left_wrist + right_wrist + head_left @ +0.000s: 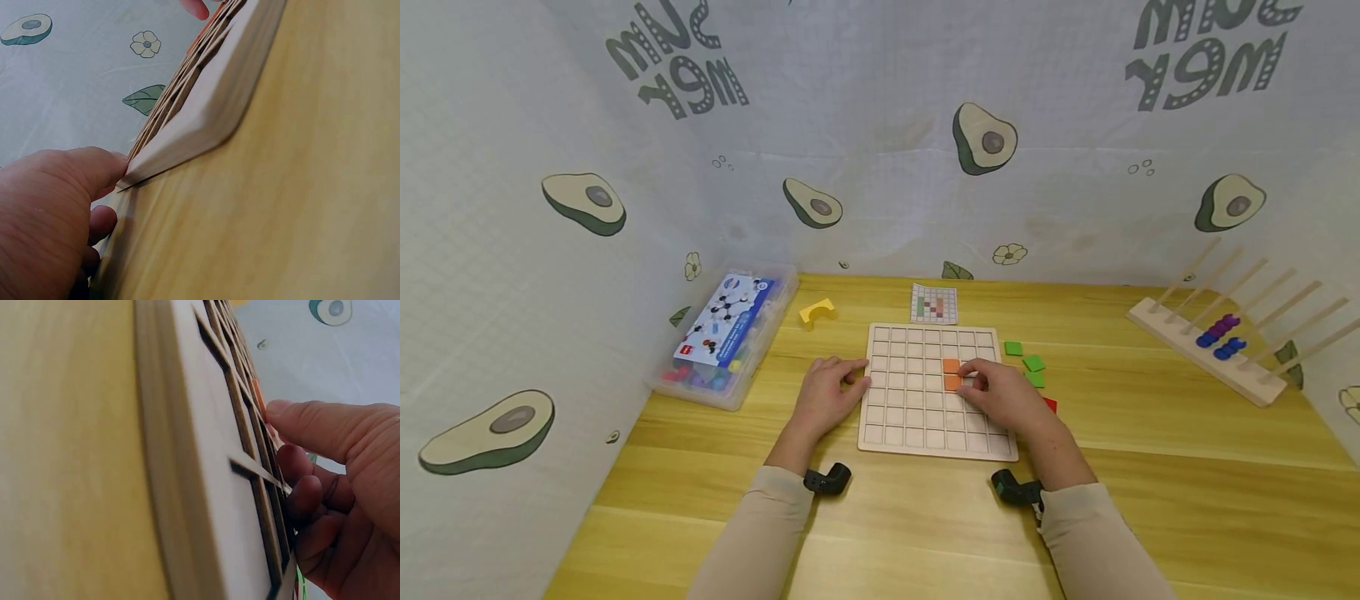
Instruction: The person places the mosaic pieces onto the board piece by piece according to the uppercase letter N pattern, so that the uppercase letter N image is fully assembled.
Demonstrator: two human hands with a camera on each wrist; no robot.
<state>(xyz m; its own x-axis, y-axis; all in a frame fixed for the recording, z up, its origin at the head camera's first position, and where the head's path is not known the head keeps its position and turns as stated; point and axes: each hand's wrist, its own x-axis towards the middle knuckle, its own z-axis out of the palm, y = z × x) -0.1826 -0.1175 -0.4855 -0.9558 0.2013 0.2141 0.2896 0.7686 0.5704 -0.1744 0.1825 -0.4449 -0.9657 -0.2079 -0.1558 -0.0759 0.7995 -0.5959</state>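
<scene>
A pale wooden grid board [901,403] lies on the table, with two orange square tiles on its right half, one behind the other. My right hand [1006,397] reaches over the board's right side. Its thumb and index finger pinch the nearer orange tile [951,383] at its right edge; the farther orange tile [951,366] lies just behind. My left hand [824,398] rests beside the board, thumb and index fingertips touching its left edge. In the left wrist view, the thumb [103,167] meets the board's side.
Green tiles [1012,348] and a partly hidden red tile [1050,405] lie right of the board. A printed pattern card [934,318] is behind it. A yellow arch block [817,312] and a plastic box [748,367] stand left; a wooden peg rack [1206,354] stands right.
</scene>
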